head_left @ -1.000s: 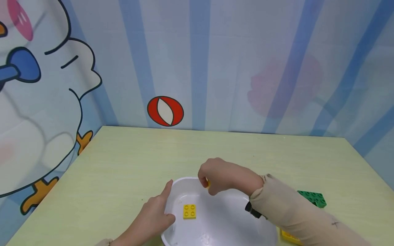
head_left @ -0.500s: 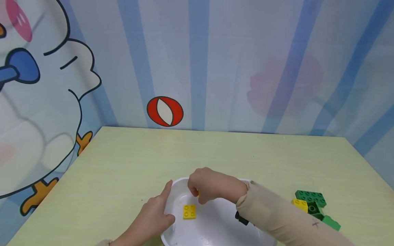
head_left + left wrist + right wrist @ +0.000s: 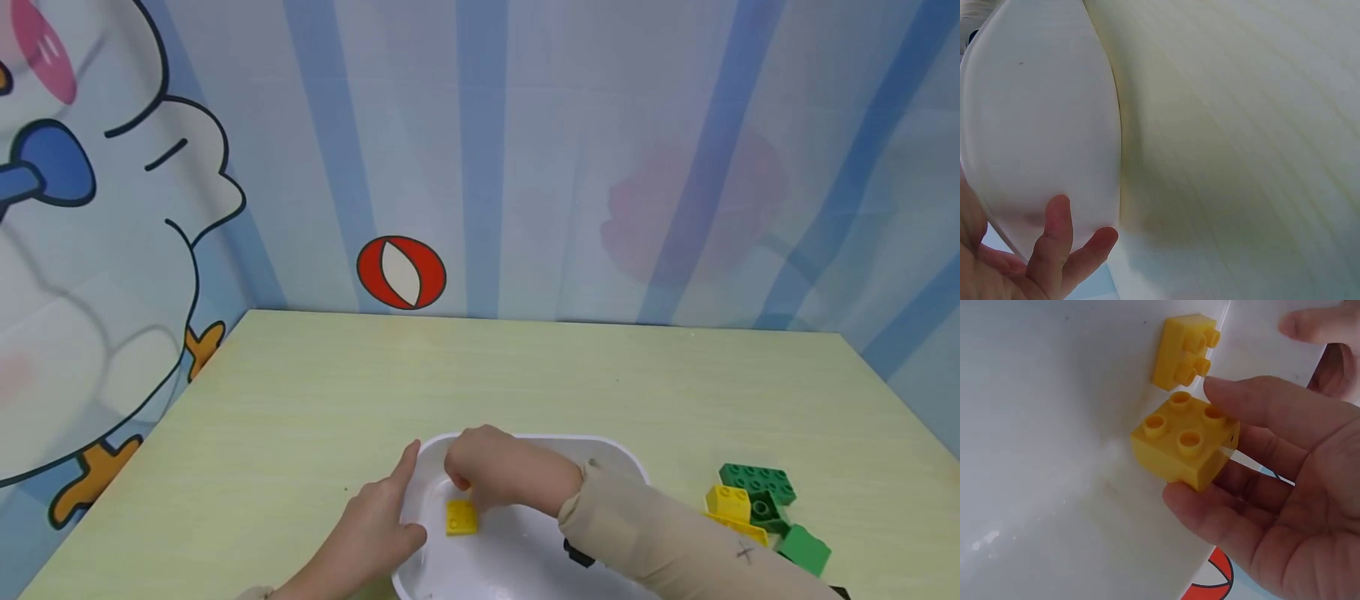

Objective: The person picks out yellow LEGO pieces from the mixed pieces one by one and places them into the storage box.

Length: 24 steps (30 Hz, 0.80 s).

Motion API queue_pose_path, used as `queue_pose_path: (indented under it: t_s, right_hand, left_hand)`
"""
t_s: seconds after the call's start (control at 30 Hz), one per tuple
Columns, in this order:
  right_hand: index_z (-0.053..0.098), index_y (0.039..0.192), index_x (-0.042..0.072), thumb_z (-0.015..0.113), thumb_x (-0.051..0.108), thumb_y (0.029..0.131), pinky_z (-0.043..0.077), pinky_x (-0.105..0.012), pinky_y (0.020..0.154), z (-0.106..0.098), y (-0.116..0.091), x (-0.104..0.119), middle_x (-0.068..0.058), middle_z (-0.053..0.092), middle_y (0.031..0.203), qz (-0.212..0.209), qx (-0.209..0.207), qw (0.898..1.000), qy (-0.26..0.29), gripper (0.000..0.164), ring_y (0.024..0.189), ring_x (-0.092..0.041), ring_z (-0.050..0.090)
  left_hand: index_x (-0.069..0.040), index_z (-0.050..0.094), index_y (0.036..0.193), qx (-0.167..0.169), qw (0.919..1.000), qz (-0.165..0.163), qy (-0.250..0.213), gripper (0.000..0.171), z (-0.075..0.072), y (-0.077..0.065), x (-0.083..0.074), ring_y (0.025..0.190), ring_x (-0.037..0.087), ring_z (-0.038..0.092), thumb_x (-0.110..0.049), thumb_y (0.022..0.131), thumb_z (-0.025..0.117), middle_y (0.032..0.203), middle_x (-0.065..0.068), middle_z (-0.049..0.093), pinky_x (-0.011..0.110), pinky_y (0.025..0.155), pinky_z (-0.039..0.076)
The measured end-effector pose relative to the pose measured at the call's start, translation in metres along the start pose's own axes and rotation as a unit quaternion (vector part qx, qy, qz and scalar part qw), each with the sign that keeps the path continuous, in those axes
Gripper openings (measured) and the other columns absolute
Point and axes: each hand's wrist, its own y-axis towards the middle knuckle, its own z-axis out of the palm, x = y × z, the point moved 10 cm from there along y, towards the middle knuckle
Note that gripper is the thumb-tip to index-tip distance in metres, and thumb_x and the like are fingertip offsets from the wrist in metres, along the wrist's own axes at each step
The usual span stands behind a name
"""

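Observation:
A white plastic basin (image 3: 517,562) sits at the front of the table. My left hand (image 3: 371,525) holds its left side, the thumb reaching over the rim and several fingers (image 3: 1054,237) against the outer wall. Inside the basin, my right hand (image 3: 510,468) pinches a yellow toy building brick (image 3: 1169,450) between thumb and fingers, its four-stud face showing in the right wrist view. Another yellow brick (image 3: 1175,353) lies on the basin floor close to it. In the head view the held brick is mostly hidden behind the right hand.
Right of the basin lies a cluster: a green brick (image 3: 757,482), a yellow brick (image 3: 727,502), a flat yellow piece (image 3: 742,529), a dark green piece (image 3: 767,511) and a lighter green block (image 3: 804,548). A printed cloth backdrop (image 3: 555,167) stands behind the table (image 3: 322,383).
My right hand, holding the yellow brick, has come left and down from the basin's far rim towards the brick inside. The sleeve uncovers more of the pieces at right. My left hand stays put.

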Motion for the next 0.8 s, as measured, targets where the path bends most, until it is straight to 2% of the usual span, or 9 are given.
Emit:
queue_pose_path:
  t_s: [0.13,0.37,0.6,0.8]
  right_hand:
    - [0.059,0.068,0.013,0.069,0.009,0.069,0.038,-0.02,0.054,0.002,0.001,0.001,0.005,0.048,0.06,0.002,-0.009,1.0,-0.013,0.011,0.056,-0.011,0.042]
    - [0.059,0.071,0.014,0.066,0.007,0.073,0.038,-0.018,0.055,0.007,0.004,0.002,0.006,0.047,0.062,0.006,-0.021,1.0,0.0,0.01,0.057,-0.011,0.042]
    - [0.059,0.073,0.013,0.067,0.008,0.072,0.037,-0.018,0.055,0.011,0.007,0.003,0.006,0.046,0.062,-0.004,-0.022,1.0,-0.011,0.01,0.057,-0.011,0.041]
    - [0.062,0.076,0.013,0.067,0.003,0.07,0.039,-0.017,0.06,0.009,0.009,0.005,0.007,0.053,0.067,-0.013,-0.026,0.999,0.016,0.012,0.061,-0.01,0.044]
  left_hand:
    - [0.0,0.02,0.138,0.0,1.0,-0.005,0.006,0.083,0.0,0.0,0.0,0.065,0.019,0.052,-0.005,0.064,0.059,0.109,0.025,0.057,0.026,0.048,0.051]
    - [-0.002,0.019,0.139,0.011,0.9996,-0.026,-0.003,0.083,0.002,0.002,0.004,0.067,0.021,0.053,-0.005,0.066,0.06,0.112,0.026,0.056,0.029,0.049,0.053]
    - [-0.001,0.021,0.138,-0.003,0.9999,-0.011,0.007,0.084,0.001,0.001,0.002,0.068,0.021,0.053,-0.006,0.064,0.06,0.107,0.025,0.058,0.031,0.052,0.053]
    - [-0.001,0.021,0.138,-0.003,1.0,-0.005,0.003,0.083,0.0,0.0,0.001,0.07,0.023,0.053,-0.004,0.065,0.06,0.11,0.027,0.056,0.033,0.053,0.054]
